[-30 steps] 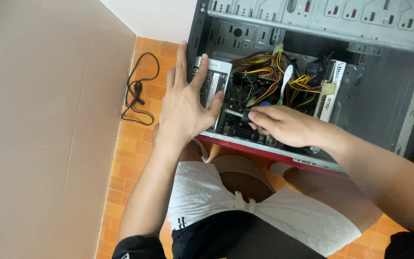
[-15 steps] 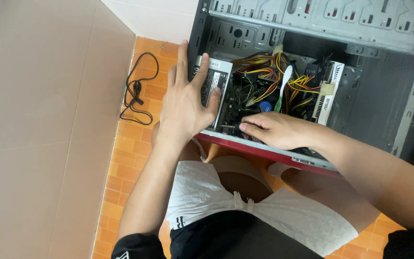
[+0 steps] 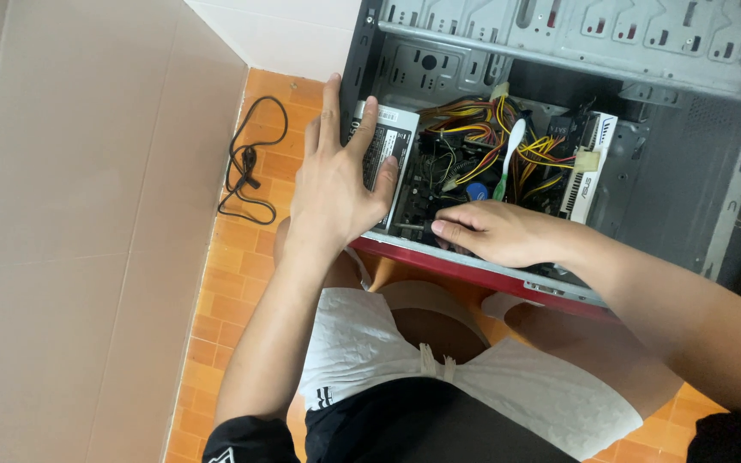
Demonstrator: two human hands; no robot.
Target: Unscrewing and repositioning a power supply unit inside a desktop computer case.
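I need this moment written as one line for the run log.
left hand: flat on power supply | right hand: inside open computer case, fingertips near cables | black cord: on floor

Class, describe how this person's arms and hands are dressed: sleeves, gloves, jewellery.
Both hands are bare: the left hand and right hand show no gloves, rings or watch. The forearms are uncovered too; short black sleeves end near the picture's bottom corners, the left one with a small white marking.

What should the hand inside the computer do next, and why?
Probably ease the right hand a little deeper toward the dark circuit board, since its fingertips sit just inside the open grey metal computer case while the left hand steadies the grey power supply box.
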